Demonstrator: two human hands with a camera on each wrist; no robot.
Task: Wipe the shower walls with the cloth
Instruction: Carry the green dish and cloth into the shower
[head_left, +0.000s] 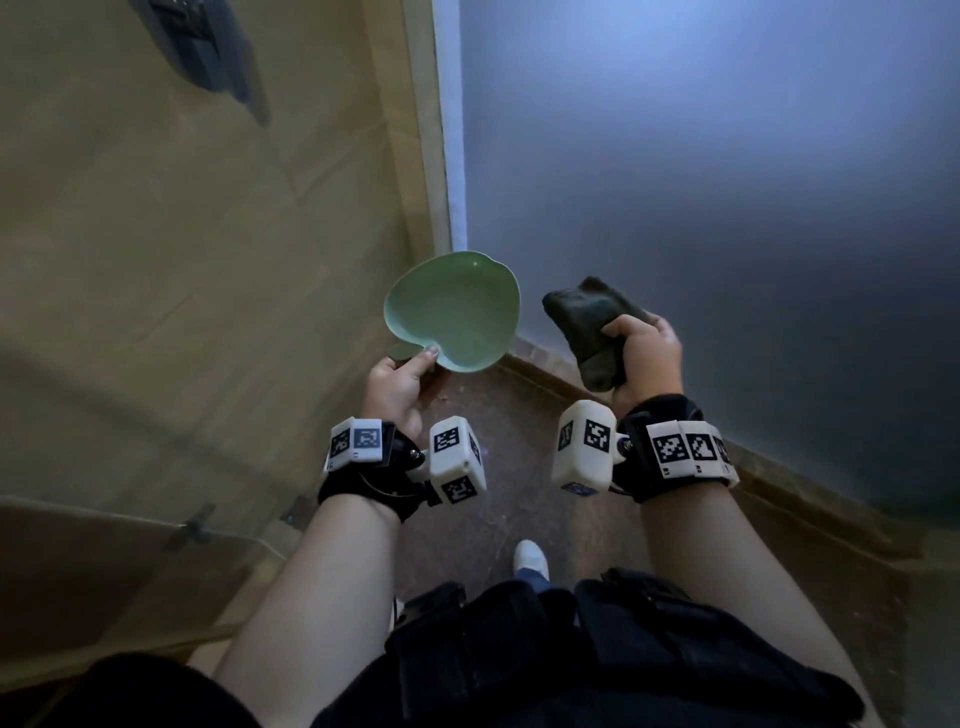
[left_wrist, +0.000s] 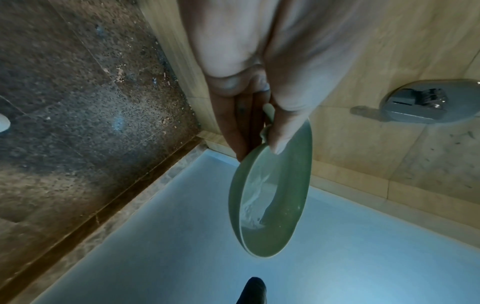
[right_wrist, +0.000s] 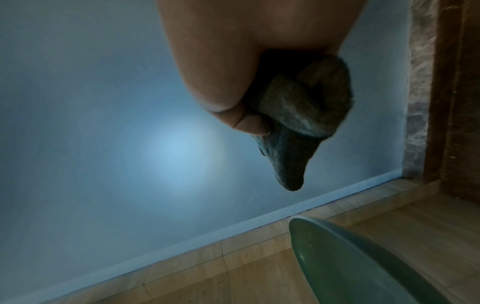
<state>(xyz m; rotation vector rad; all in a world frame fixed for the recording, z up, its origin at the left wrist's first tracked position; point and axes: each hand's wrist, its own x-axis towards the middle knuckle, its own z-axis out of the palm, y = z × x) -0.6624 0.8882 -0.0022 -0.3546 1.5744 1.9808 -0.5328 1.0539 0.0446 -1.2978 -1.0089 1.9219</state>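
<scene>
Bunched in the right hand (head_left: 649, 358), the cloth (head_left: 592, 332) is held just short of the frosted wall (head_left: 727, 182) ahead-right; a green dish (head_left: 452, 312) is pinched by the left hand (head_left: 400, 384).

Both forearms out front, wrists banded; left hand (head_left: 397, 387) pinches a green dish (head_left: 453, 312), right hand (head_left: 647, 358) grips a bunched dark cloth (head_left: 589, 332).
</scene>
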